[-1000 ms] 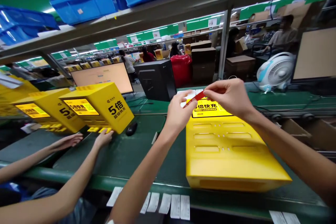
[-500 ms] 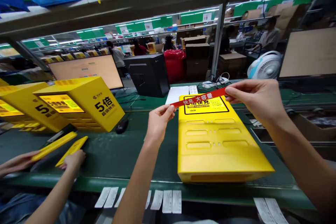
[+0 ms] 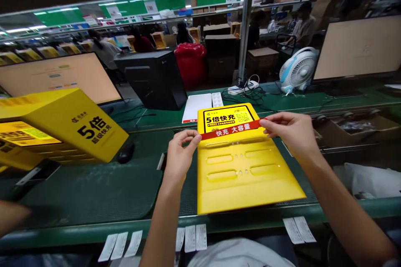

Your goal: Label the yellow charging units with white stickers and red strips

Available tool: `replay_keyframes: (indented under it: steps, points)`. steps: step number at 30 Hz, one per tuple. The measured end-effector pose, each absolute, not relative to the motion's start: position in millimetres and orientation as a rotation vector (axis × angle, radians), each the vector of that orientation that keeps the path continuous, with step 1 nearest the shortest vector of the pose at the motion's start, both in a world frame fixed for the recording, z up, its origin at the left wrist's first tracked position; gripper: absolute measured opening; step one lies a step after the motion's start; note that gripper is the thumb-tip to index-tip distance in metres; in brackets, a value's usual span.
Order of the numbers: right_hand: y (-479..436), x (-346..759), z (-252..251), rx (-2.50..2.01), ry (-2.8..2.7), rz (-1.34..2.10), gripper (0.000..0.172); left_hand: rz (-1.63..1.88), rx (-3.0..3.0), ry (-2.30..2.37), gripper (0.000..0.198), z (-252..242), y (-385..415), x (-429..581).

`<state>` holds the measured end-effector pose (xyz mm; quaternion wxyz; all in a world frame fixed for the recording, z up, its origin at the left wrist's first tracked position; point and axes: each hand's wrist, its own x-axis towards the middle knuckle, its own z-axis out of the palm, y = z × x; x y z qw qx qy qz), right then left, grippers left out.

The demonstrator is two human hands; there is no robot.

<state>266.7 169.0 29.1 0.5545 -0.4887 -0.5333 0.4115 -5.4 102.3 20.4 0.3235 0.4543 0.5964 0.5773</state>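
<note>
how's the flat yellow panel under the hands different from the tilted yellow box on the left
The yellow panel lies flat on the green mat, while the yellow box sits tilted. The panel shows oblong slots and a red strip held by the left hand and right hand; the box has large black print and no strip. Both are bright yellow and carry 5倍 print.

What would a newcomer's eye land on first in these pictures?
The bright yellow panel lying on the green workbench stands out first, with a red strip held across its upper part between the left hand and right hand. To the left, a large yellow box marked "5倍" draws the eye, and a white-and-blue fan sits at upper right.
</note>
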Motion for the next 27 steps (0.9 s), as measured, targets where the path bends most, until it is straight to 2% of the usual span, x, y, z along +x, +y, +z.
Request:
replay_keyframes:
  steps: [4,7,11,17,27]
  points:
    - [179.8,260.3,15.5,-1.23,-1.222,1.014,0.033,1.471,1.148,1.66,0.023,9.9,115.6,-4.5]
    - [184.9,258.9,4.5,-1.317,-1.262,1.024,0.035,1.474,1.169,1.887,0.014,0.1,125.0,2.8]
    - [184.2,259.1,-7.0,-1.388,-1.349,0.916,0.033,1.408,1.227,2.099,0.013,-7.4,126.2,14.3]
    - [176.2,258.6,-8.9,-1.457,-1.413,0.789,0.024,1.263,1.423,2.183,0.012,-4.9,118.0,21.0]
    - [174.3,258.4,-10.7,-1.45,-1.382,0.813,0.028,1.143,1.51,2.303,0.012,-0.6,114.8,22.5]
